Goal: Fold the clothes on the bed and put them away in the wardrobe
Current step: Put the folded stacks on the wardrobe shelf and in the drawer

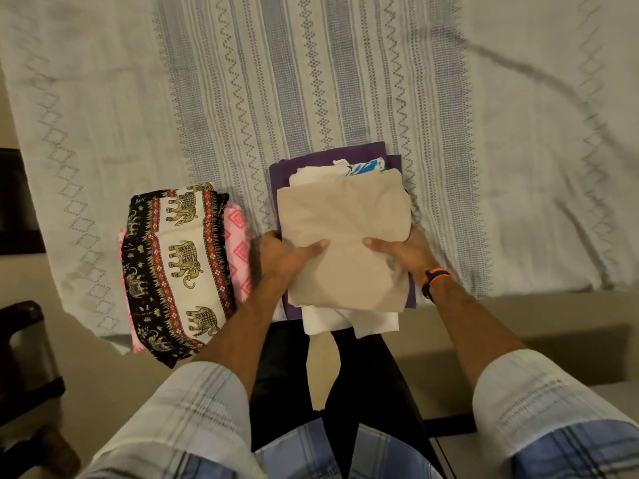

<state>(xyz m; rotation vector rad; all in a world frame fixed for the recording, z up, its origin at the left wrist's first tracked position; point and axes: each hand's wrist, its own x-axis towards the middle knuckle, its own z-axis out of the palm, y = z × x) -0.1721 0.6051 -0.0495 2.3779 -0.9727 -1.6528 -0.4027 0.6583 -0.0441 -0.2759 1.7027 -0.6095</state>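
Gripping the stack from both sides, the left hand [280, 257] and the right hand [403, 252] hold a folded beige garment [342, 236] that tops a pile at the near edge of the bed [345, 81]. Each thumb presses flat on the beige cloth, while the other fingers curl out of sight under the pile's sides, so the hands are closed on the stack rather than spread wide. Beneath the beige piece lie a white garment [349, 323], a blue-and-white printed piece [366, 166] and a purple one [297, 167] at the bottom; the whole pile overhangs the mattress edge toward the person, probably drawn near for lifting as one. Thumbs on top and fingers below would clamp the layers so that they do not slide apart when carried. Just to the left, a second folded pile waits on the bedcover: an elephant-print cloth [183, 267] over a pink patterned one [238, 236]. Folding looks finished; the wardrobe is not in view.
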